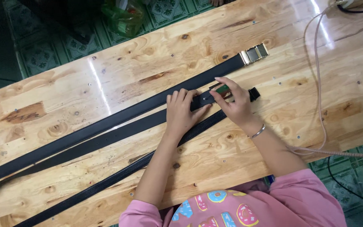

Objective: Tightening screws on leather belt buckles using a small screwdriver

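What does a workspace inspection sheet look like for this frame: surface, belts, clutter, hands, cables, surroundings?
Surface: glossy knotty wooden table.
Job's things: three black belts lie diagonally; far belt ends in a gold buckle; middle belt under both hands; near belt beside the forearm.
Clutter: nothing seen.
Hands: left hand presses flat on the middle belt; right hand fingers pinch a small green-and-metal piece at its end.
Cables: pinkish cord and black cable, right side.
Surroundings: green patterned floor, green plastic bag.
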